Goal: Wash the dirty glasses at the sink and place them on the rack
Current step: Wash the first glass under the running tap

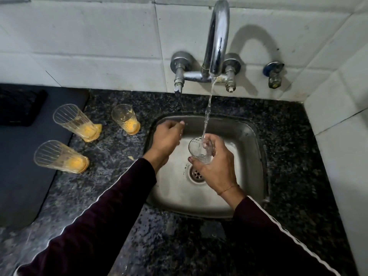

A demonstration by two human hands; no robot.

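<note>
My right hand [216, 166] grips a clear glass [199, 150] over the steel sink [253, 136], tilted under the running stream from the tap [218, 36]. My left hand [166, 136] hovers over the sink's left rim with fingers loosely curled and nothing in it. Three dirty glasses with orange residue stand on the left: one [125, 118] on the granite beside the sink, one [76, 122] at the mat's edge, one [59, 157] nearer me on the mat.
A dark mat [23, 166] covers the counter's left side, with a black object [20, 106] at its back. The speckled granite counter [294, 156] surrounds the sink. Tiled walls close the back and right. A small valve [274, 73] sticks out of the wall. No rack is in view.
</note>
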